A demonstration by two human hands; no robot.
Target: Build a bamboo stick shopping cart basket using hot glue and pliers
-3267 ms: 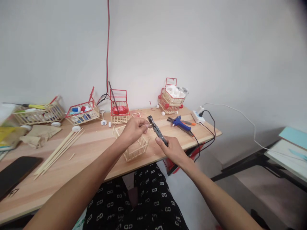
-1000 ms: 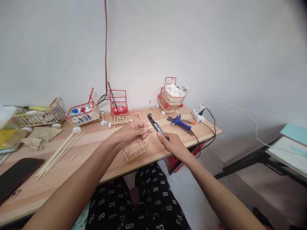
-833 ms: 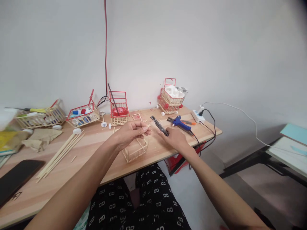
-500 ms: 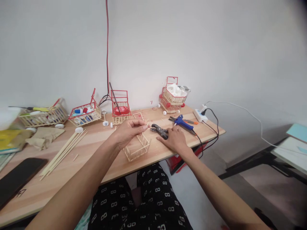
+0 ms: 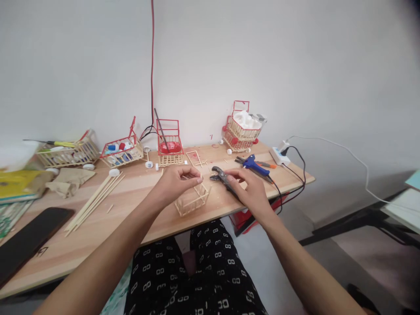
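Note:
My left hand hovers over a small unpainted stick basket on the wooden table. Its thumb and fingers are pinched together on a short piece of stick, which barely shows at the fingertips. Dark pliers lie flat on the table just right of the basket. My right hand rests over the pliers' handles with its fingers stretched out and apart, not gripping them.
Stick-built carts with red trim stand along the wall: one behind the hands, one further left, one at the right. A blue glue gun and power strip lie right. Long sticks, a phone and cloth lie left.
My right hand lowered the raised pliers onto the table and loosened its fingers. My left hand stayed pinched on the stick piece above the basket. The view shifted slightly left.

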